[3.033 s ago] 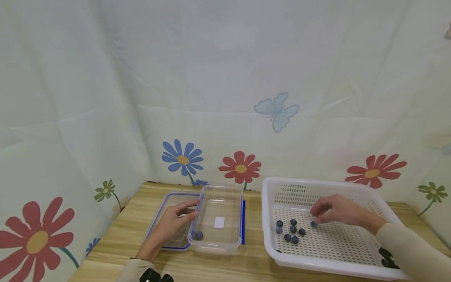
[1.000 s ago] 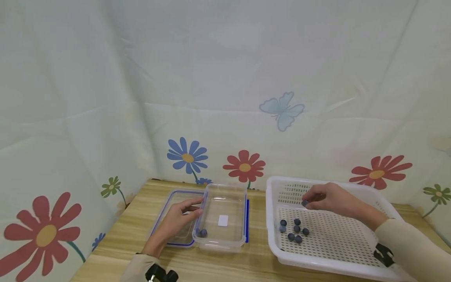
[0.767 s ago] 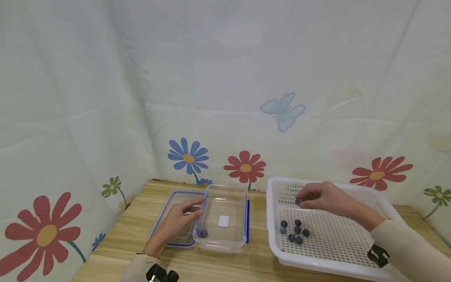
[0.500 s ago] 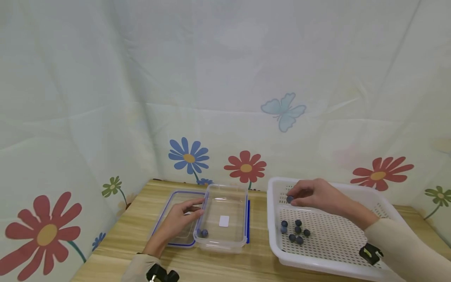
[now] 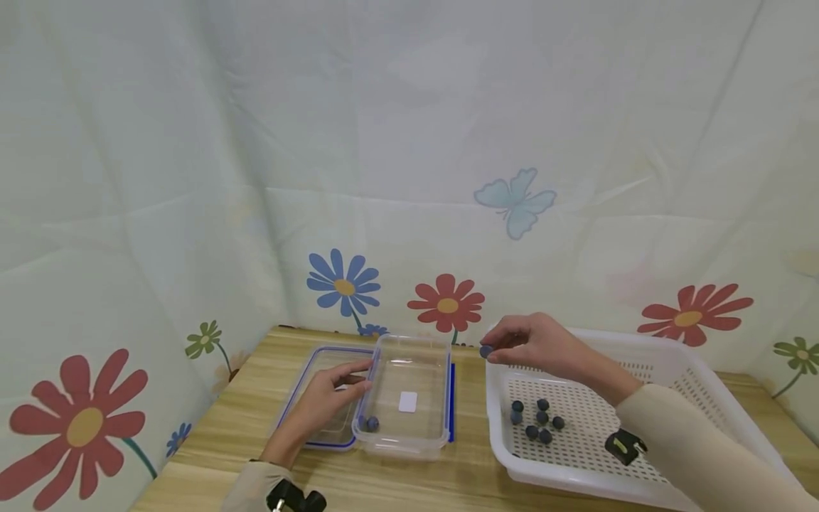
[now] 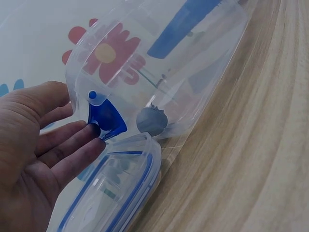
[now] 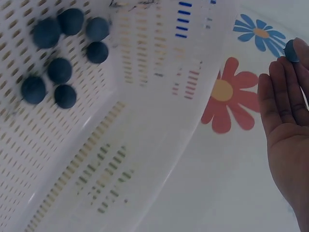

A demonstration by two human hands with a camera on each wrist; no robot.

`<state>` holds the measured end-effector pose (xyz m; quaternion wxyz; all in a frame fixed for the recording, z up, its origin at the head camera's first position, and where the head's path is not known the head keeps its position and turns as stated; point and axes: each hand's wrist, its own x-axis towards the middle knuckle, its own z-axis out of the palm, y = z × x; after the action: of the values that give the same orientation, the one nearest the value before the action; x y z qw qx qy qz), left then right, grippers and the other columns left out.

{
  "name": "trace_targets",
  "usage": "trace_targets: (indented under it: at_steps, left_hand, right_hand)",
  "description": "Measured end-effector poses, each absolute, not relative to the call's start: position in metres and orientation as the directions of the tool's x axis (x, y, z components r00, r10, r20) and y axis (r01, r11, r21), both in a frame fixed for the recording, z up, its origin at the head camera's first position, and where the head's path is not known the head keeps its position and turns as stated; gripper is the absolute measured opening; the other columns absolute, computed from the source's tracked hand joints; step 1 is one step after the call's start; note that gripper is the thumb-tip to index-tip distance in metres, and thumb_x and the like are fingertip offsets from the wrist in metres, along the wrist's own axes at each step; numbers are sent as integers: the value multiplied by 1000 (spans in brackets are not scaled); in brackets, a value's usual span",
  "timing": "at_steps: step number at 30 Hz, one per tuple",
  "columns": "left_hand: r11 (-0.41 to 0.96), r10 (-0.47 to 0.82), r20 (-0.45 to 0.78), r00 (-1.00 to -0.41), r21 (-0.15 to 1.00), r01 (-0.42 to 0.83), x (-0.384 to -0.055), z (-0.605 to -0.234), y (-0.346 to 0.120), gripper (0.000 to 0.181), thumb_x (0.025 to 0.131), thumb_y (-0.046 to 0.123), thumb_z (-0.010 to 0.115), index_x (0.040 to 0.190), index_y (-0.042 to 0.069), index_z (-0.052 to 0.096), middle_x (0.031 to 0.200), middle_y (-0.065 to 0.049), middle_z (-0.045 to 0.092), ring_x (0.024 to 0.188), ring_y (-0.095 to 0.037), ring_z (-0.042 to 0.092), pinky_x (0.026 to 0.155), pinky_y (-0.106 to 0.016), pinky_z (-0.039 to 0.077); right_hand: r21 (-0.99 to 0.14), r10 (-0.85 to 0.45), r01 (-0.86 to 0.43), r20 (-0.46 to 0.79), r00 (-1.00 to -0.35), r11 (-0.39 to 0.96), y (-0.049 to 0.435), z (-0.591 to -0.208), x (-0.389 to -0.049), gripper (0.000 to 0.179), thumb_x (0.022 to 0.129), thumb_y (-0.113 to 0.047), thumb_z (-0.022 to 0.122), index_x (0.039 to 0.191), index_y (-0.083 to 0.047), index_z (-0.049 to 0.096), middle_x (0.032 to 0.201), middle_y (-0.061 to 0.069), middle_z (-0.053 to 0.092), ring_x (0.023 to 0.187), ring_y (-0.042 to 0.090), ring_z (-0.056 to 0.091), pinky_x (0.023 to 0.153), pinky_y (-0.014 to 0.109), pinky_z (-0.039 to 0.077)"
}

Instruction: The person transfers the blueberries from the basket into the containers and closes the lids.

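Observation:
My right hand pinches a blueberry between thumb and fingertips, above the left rim of a white perforated basket. The same held blueberry shows at the right edge of the right wrist view. Several blueberries lie on the basket's floor, toward its left side. My left hand touches the left side of a clear plastic container, fingers loosely extended against its blue clip. Inside that container, blueberries sit at the near left corner; one blueberry appears in the left wrist view.
A clear lid with a blue seal lies left of the container, partly under my left hand. Another blue clip hangs at the container's right side. Wooden tabletop separates container and basket. A flowered curtain stands behind.
My right hand picked a blueberry off the basket floor, lifted it and carried it left to the basket's left rim. My left hand stays at the container's side.

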<state>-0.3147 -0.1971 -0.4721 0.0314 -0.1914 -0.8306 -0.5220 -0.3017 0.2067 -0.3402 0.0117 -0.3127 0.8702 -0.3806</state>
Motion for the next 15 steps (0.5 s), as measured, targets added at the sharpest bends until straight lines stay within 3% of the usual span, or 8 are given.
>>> trace_targets:
  at_steps: [15]
  left_hand:
    - [353, 305, 279, -910, 855, 380, -315, -470, -198, 47, 103, 18, 74, 144, -3, 63, 143, -21, 64, 119, -34, 69, 93, -34, 57]
  right_hand:
    - [-704, -576, -526, 200, -792, 478, 150, -346, -311, 20, 94, -19, 84, 113, -13, 81, 103, -5, 76, 91, 16, 71, 82, 31, 60]
